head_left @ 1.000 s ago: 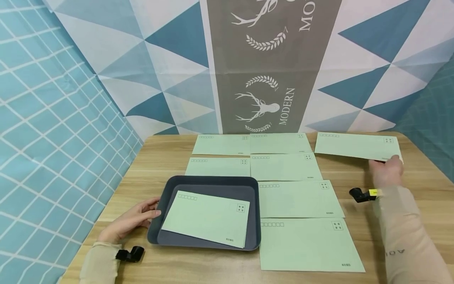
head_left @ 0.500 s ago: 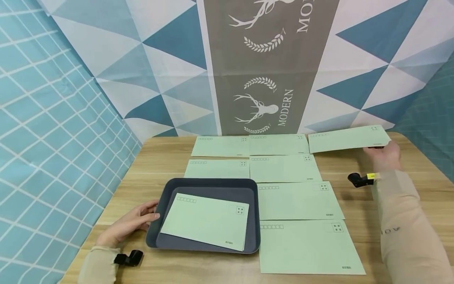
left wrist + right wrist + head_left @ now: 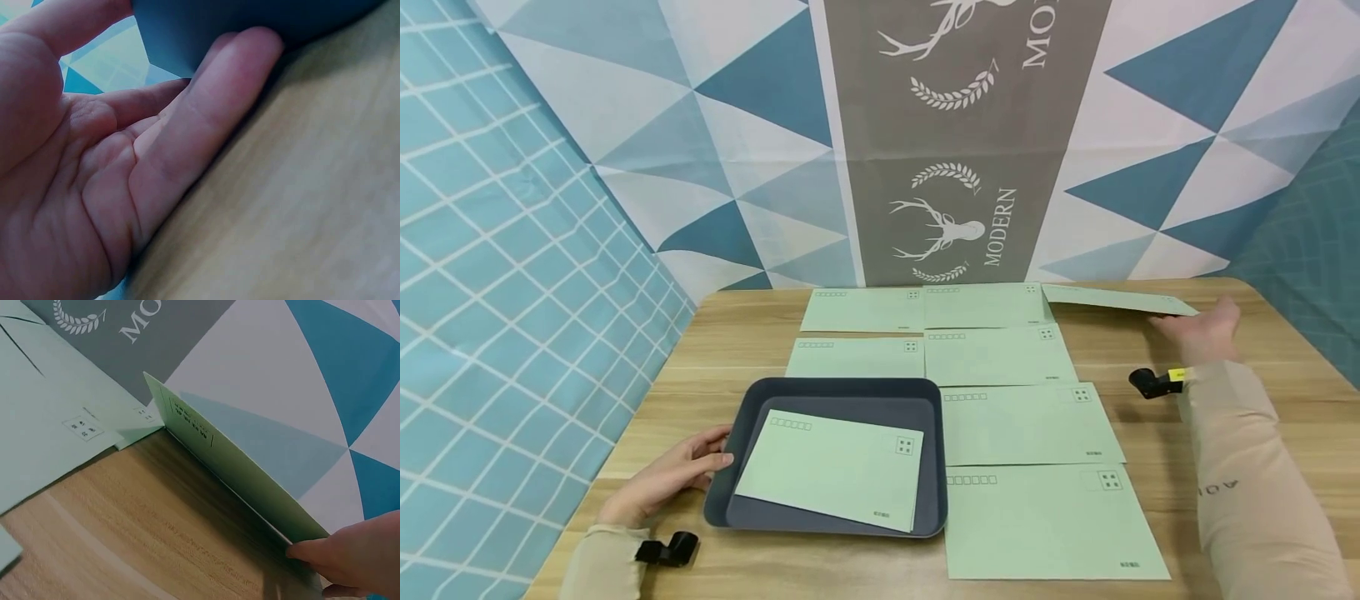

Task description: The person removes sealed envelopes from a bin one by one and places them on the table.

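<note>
My right hand (image 3: 1202, 332) holds a pale green envelope (image 3: 1120, 298) by its right end at the back right of the table. The envelope is tilted, its face seen at a slant in the head view. In the right wrist view that envelope (image 3: 231, 472) stands on edge and my fingertips grip its near end. At the left, my left hand (image 3: 673, 471) holds the left rim of a dark grey tray (image 3: 842, 387). Its fingers (image 3: 187, 119) lie against the tray's outer wall (image 3: 206, 31) in the left wrist view. Inside the tray, an envelope (image 3: 835, 471) lies askew, with another edge showing under it.
Several green envelopes lie in rows, among them a front one (image 3: 1052, 521) and one at the back (image 3: 865, 308). The tray overlaps one envelope (image 3: 857, 354). A patterned cloth (image 3: 760, 142) rises behind the wooden table (image 3: 820, 571).
The envelope in my right hand has tipped from face-up to a steep slant. The right hand has shifted slightly back and left. My left hand stays at the tray.
</note>
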The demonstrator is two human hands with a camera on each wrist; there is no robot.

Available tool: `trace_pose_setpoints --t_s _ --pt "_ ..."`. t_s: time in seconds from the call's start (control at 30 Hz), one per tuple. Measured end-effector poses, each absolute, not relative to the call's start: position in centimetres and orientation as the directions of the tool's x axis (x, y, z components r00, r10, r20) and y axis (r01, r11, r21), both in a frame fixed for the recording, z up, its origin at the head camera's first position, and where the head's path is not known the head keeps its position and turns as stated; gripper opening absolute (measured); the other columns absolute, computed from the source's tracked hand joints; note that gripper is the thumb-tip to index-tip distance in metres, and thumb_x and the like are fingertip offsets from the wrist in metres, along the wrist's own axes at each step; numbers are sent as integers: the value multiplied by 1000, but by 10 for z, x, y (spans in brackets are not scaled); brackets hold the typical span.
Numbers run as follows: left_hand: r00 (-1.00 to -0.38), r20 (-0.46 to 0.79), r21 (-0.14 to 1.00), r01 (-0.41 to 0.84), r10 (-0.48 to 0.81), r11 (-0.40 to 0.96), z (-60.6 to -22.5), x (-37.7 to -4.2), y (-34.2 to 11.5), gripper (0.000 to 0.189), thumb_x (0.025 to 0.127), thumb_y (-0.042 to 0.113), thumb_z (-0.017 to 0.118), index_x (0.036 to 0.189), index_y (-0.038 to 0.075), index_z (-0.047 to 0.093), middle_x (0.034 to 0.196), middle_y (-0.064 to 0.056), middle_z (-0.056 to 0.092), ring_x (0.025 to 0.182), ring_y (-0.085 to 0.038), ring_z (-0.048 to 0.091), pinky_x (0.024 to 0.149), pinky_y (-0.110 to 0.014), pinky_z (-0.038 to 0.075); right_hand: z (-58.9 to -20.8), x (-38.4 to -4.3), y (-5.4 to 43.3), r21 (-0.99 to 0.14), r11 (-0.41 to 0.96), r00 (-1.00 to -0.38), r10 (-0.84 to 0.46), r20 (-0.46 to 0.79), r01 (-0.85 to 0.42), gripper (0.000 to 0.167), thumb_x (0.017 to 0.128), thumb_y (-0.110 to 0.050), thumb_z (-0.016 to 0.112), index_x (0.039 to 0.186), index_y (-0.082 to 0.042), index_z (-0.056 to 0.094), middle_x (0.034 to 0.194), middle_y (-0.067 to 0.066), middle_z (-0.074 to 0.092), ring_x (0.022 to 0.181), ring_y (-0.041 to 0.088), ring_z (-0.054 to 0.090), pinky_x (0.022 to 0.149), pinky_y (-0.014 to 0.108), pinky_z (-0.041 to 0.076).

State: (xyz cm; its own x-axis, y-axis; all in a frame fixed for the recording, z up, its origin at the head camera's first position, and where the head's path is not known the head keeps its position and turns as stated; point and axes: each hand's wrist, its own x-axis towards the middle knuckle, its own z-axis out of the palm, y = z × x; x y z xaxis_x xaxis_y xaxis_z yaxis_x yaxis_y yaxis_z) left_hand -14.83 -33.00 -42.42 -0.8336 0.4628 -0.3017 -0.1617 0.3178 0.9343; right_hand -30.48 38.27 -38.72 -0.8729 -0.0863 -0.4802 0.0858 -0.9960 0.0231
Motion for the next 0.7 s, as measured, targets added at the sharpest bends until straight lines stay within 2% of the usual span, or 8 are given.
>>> trace_pose_setpoints --t_s 0.13,0.3,0.53,0.7 --pt "-835 -310 931 -168 454 326 -424 -148 -330 65 96 16 42 140 -12 3 120 -11 48 93 -22 61 72 -41 54 -380 -297 376 -45 -985 -859 -121 -498 165 55 83 -70 17 118 -59 -23 132 -39 -13 129 -13 -10 112 24 5" --pt "-832 -309 932 -169 460 320 -424 -149 -330 65 96 15 42 140 -13 4 120 -11 48 94 -22 61 73 -42 54 -378 -295 371 -92 -976 -864 -128 -487 196 54 84 -69 18 116 -60 -25 131 -40 -17 129 -12 -11 113 28 7" --pt "-826 -298 940 -166 478 299 -426 -149 -330 62 96 14 41 141 -11 5 125 -14 45 98 -23 60 75 -43 53 -379 -302 368 -158 -958 -865 -136 -483 238 58 84 -68 16 118 -55 -29 131 -39 -20 129 -13 -13 112 22 2" --pt "-828 -298 939 -166 474 300 -426 -149 -331 63 96 14 42 140 -11 5 126 -17 44 97 -24 61 74 -43 53 -378 -304 362 -165 -942 -857 -181 -482 292 59 83 -69 14 119 -54 -30 133 -37 -20 129 -11 -13 111 20 1"
